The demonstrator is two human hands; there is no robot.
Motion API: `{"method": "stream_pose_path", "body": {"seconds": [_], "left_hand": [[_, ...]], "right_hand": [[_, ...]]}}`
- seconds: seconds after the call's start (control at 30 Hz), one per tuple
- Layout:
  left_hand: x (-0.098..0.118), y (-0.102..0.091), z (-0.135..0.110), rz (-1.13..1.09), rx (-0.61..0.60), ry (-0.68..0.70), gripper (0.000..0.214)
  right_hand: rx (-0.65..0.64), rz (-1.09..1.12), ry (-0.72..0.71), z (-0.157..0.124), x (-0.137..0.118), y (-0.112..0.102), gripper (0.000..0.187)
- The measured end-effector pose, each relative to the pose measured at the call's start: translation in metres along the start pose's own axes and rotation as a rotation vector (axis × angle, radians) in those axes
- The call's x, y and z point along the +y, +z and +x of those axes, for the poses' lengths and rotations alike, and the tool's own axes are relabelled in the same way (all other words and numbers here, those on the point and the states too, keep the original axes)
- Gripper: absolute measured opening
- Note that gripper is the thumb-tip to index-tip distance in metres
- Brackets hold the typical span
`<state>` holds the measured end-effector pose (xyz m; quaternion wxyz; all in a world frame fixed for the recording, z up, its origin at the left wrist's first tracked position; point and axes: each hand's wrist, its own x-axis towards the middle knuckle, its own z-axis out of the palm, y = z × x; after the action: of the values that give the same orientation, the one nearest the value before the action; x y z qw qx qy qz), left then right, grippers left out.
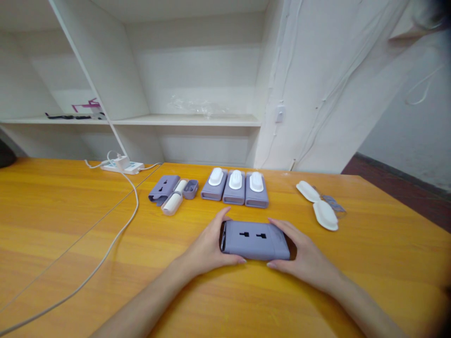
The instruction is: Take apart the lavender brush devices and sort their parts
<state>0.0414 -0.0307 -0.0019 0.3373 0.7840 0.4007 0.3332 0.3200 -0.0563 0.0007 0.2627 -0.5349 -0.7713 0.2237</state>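
Observation:
A flat lavender box with two black key-shaped marks on its top is held level just above the wooden table or resting on it; I cannot tell which. My left hand grips its left end, thumb at the near edge and fingers at the far edge. Around the right end, my right hand is closed in the same way. The box's left end shows a dark opening. Behind it stand three similar lavender boxes, a left one, a middle one and a right one, each topped with a white oval piece.
At the left lie another lavender piece, a white cylinder in a clear sleeve and a small lavender cup. A white hinged case lies open at the right beside a grey-blue bundle. A power strip trails a cable.

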Motion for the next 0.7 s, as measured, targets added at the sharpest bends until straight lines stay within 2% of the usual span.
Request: {"method": "stream_pose_path", "body": {"seconds": [0.17, 0.27, 0.37, 0.43, 0.5, 0.63, 0.7], "left_hand": [[0.001, -0.002, 0.001, -0.026, 0.005, -0.013, 0.110], [0.001, -0.002, -0.001, -0.008, 0.036, -0.007, 0.108], [0.001, 0.000, -0.003, 0.005, 0.079, 0.042, 0.099], [0.002, 0.000, -0.004, -0.016, 0.112, 0.068, 0.092], [0.003, 0.000, -0.004, -0.066, 0.133, 0.070, 0.090], [0.003, -0.001, -0.001, -0.169, 0.115, 0.070, 0.091], [0.001, -0.001, 0.002, -0.240, 0.157, 0.044, 0.088]], "right_hand": [[0.000, 0.043, 0.009, -0.001, -0.002, -0.003, 0.081], [0.058, 0.120, 0.023, 0.000, -0.004, 0.001, 0.079], [0.146, 0.384, 0.141, 0.003, -0.007, 0.004, 0.071], [0.155, 0.587, 0.227, 0.006, -0.009, 0.003, 0.065], [0.096, 0.745, 0.270, 0.007, -0.011, -0.002, 0.060], [-0.120, 1.022, 0.305, 0.002, -0.018, -0.010, 0.048], [-0.193, 1.118, 0.337, -0.002, -0.025, -0.009, 0.046]]}}
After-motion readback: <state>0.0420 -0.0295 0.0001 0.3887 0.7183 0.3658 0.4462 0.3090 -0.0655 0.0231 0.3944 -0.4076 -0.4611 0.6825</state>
